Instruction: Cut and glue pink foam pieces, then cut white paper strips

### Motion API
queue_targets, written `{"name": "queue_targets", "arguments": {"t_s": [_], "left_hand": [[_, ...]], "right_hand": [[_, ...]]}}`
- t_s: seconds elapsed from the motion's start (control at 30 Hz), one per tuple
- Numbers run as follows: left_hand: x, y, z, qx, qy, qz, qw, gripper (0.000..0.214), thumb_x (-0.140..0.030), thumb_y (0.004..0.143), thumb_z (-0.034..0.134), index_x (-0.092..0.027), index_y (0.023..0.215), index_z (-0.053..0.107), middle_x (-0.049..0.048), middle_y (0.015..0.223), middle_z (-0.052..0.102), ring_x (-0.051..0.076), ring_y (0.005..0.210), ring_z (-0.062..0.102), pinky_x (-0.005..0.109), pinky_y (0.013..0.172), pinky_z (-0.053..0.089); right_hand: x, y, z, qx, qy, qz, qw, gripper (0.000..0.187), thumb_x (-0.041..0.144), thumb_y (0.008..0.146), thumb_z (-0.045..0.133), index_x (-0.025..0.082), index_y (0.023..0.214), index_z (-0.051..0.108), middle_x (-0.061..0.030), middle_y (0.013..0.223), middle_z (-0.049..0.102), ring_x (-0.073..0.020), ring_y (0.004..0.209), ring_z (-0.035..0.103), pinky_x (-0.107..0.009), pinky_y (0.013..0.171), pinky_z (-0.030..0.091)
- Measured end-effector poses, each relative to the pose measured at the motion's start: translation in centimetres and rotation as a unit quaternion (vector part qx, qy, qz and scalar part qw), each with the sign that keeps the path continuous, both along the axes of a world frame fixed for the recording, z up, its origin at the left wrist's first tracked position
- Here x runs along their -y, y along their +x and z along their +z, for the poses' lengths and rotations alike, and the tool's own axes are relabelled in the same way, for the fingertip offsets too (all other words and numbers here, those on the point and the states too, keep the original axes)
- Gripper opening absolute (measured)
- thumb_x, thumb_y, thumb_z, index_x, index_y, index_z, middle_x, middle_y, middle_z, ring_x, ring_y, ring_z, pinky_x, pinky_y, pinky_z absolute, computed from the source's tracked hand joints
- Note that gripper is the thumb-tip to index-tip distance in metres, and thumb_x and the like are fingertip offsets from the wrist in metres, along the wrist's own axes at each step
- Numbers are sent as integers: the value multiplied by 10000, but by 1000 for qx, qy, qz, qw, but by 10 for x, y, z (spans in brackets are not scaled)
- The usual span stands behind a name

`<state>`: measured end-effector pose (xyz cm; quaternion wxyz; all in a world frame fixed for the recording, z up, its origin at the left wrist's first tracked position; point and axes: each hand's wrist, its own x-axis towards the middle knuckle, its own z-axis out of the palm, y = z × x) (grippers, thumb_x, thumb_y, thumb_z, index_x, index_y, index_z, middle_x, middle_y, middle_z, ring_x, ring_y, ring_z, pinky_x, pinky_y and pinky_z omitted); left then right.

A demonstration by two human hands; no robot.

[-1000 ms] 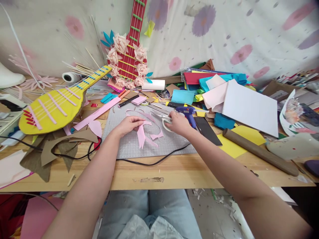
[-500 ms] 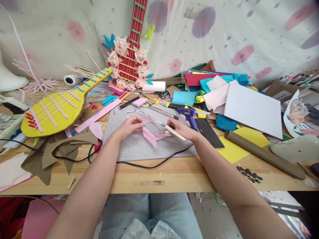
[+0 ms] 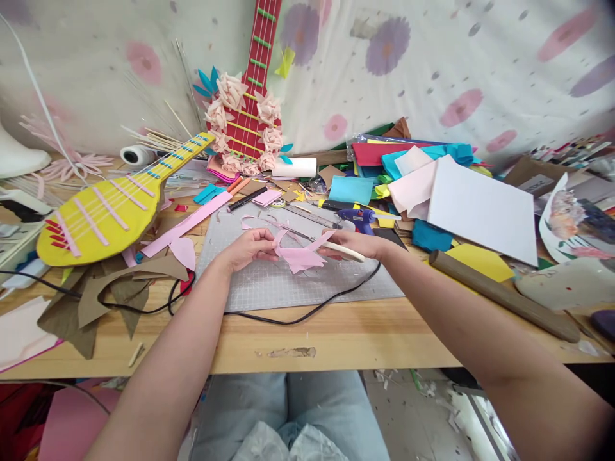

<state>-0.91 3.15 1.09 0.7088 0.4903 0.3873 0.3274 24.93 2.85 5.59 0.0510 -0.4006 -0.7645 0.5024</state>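
Over the cutting mat (image 3: pixel 269 291), my left hand (image 3: pixel 250 248) pinches a curling piece of pink paper (image 3: pixel 300 259) between thumb and fingers. Narrow strips of the paper loop away behind it. My right hand (image 3: pixel 358 243) is closed around the pale handles of a pair of scissors (image 3: pixel 346 252). Their thin blades point left, across the upper edge of the paper, toward my left hand. Whether the blades are parted cannot be made out.
A blue glue gun (image 3: pixel 358 218) lies behind my right hand. Its black cable (image 3: pixel 307 318) curves along the mat's front. A yellow paper lute (image 3: pixel 103 221) rests at left, a red flowered instrument (image 3: pixel 247 121) behind. A brown tube (image 3: pixel 500 294) lies at right.
My right hand and the scissors have swung so that the blades reach further left over the pink paper. The paper's hanging part has shifted and turned. My left hand stays nearly in place.
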Motion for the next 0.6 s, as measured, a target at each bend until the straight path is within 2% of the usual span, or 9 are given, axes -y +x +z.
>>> {"name": "queue_targets", "arguments": {"t_s": [0.2, 0.4, 0.6], "left_hand": [[3, 3, 4, -18, -6, 0, 1000, 213, -178, 600, 695, -125, 657, 497, 0, 607, 617, 93, 570, 595, 240, 578, 530], [3, 3, 3, -18, 5, -5, 1000, 222, -192, 597, 704, -124, 659, 502, 1, 622, 608, 102, 603, 596, 259, 588, 534], [3, 3, 4, -19, 9, -10, 1000, 241, -200, 589, 715, -123, 656, 497, -8, 623, 593, 100, 610, 590, 254, 582, 535]], "right_hand": [[1, -2, 2, -7, -24, -14, 1000, 402, 533, 712, 575, 177, 778, 401, 49, 613, 422, -64, 534, 385, -211, 485, 301], [2, -4, 11, 31, -11, -6, 999, 394, 530, 721, 570, 173, 735, 403, 40, 605, 440, -65, 533, 390, -211, 485, 304], [3, -3, 10, 17, -34, -11, 999, 390, 524, 716, 580, 180, 749, 397, 41, 616, 440, -63, 524, 394, -206, 465, 301]]}}
